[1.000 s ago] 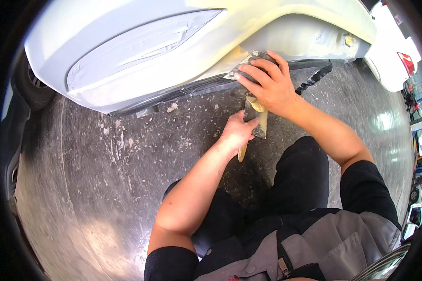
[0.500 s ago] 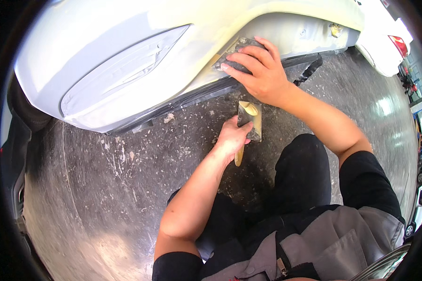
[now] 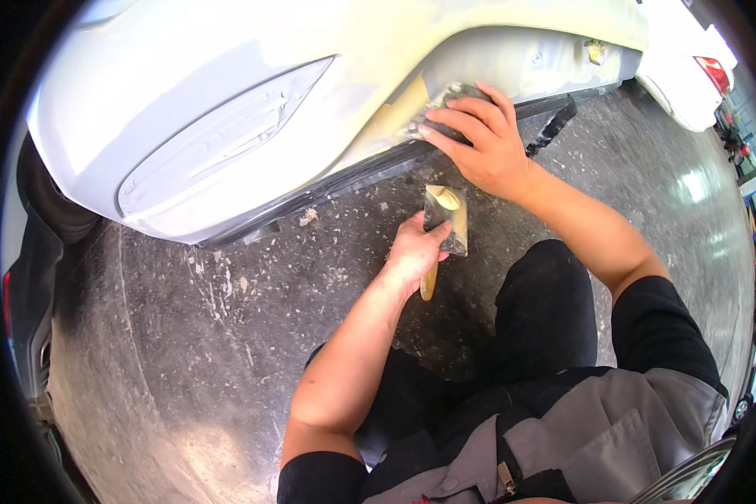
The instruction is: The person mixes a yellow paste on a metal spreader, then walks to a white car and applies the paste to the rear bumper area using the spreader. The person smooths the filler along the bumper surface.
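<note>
Bright daylight, even and sharp at centre. Glare patches shine on the floor [image 3: 689, 185] at the right and lower left. Soft shadow lies under the bumper [image 3: 227, 109]. Fisheye bends edges; black corners ring the frame.

White car bumper [image 3: 252, 126] walls off the space ahead, bare concrete floor [image 3: 185, 353] open to the left, person's knee [image 3: 546, 311] crowds the right, black trim strip [image 3: 554, 126] dangling beyond

Your right hand [image 3: 487, 151] presses a grey, rough-looking sanding sheet [image 3: 445, 105] on the car bumper [image 3: 252, 92], whose white paint looks smooth and dull, with matt yellowish filler patches. Your left hand [image 3: 412, 252] holds a putty knife [image 3: 445, 220]: shiny metal blade, pale wood-coloured handle. The concrete floor [image 3: 185, 353] is grey, speckled and slightly glossy
</note>
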